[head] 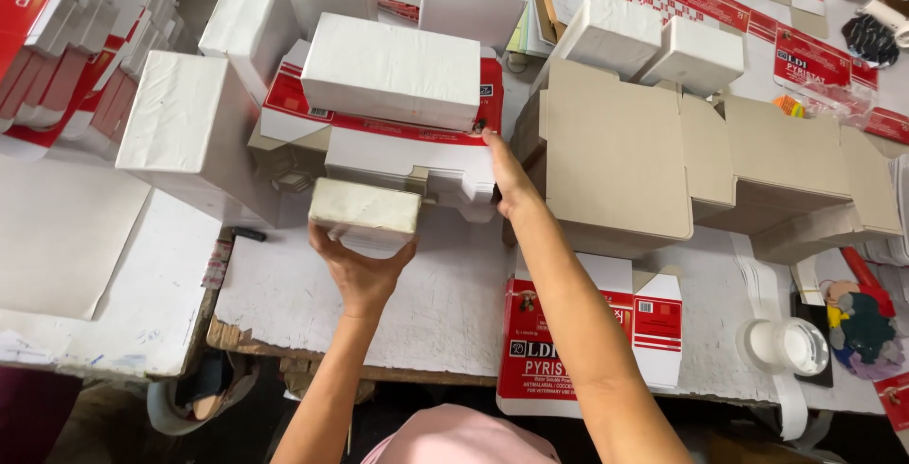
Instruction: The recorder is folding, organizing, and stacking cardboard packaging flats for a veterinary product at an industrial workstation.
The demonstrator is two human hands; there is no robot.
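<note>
Worktable (445, 312) – white-topped, worn at its near edge, lying under both hands. Flattened brown cardboard blanks (615, 156) – just right of the right hand. Stack of red-and-white carton blanks (379, 137) – between and above the hands, with a white wrapped block (393, 71) on top. Right hand (509, 180) – fingers pressed against the stack's right edge, gripping it. Left hand (362, 273) – grasping a small white block (365, 210) from below, held just in front of the stack.
</note>
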